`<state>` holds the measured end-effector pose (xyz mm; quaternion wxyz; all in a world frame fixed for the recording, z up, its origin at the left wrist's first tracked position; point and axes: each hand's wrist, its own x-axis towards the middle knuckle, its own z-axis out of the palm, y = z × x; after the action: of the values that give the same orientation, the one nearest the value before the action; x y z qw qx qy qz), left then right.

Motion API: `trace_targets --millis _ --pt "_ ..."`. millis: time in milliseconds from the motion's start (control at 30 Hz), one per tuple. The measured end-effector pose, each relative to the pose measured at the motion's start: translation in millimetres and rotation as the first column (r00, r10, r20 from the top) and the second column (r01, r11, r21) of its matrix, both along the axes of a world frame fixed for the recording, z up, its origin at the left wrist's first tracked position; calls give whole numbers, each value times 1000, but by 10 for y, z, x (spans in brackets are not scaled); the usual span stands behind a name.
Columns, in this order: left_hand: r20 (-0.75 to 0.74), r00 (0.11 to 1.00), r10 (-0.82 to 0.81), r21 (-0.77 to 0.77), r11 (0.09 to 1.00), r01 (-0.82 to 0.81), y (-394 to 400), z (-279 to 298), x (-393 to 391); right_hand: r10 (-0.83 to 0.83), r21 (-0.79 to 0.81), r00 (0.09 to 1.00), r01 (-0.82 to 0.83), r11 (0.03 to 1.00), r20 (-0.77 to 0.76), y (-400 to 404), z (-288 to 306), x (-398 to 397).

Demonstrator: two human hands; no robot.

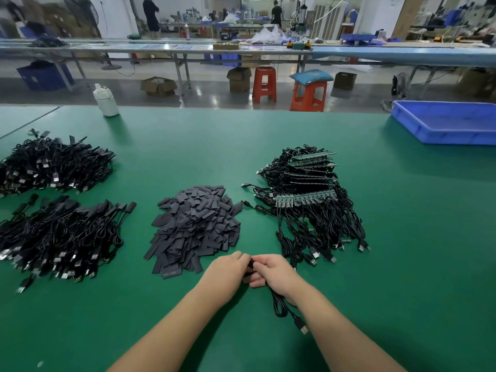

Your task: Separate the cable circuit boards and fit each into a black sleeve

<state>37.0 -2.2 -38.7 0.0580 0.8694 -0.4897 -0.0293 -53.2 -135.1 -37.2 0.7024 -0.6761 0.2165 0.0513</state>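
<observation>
Meeting at the near middle of a green bench, the left hand and right hand both have curled fingers pinching a small black piece between them; whether it is a sleeve or a board cannot be told. A black cable trails from under the right hand toward the person, ending in a plug. Just beyond the hands lies a heap of black sleeves. To its right sits a pile of cables with green circuit boards. Two piles of finished cables lie at left. A blue tray rests far right.
</observation>
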Motion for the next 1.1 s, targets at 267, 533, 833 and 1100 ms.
trace_targets --millis 267,533,833,1100 --pt "-50 997 60 -127 990 -66 38 -26 31 -130 51 991 129 990 26 -9 -56 16" --pt "-52 997 59 -126 990 -65 -9 18 -52 -150 52 989 149 988 14 -14 -50 8" --pt "58 998 23 28 999 -25 -82 123 -104 -157 61 987 156 986 26 -8 7 -5" --pt "-255 966 34 -361 924 -128 -55 101 -90 -229 161 972 218 963 56 8 46 -18"
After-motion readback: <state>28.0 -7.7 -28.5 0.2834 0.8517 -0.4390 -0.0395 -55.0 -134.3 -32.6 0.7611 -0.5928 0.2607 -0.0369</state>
